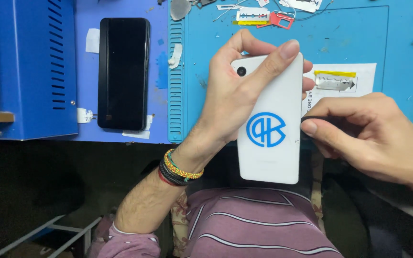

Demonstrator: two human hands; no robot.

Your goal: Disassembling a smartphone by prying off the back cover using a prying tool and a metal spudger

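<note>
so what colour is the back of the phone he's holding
White, with a blue round emblem in the middle. The head view shows the phone gripped in the left hand.

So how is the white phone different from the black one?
The white phone is held up in the left hand, while the black phone lies flat on the blue mat. The white phone shows its back with a blue round logo; the black phone shows a plain dark face. Both are rounded rectangles of similar size.

Blue workbench, dark floor below

A blue work mat (283, 43) covers the bench's right part, a blue metal cabinet (29, 67) stands at its left edge, and a grey metal frame (48, 234) shows in shadow underneath.
</note>
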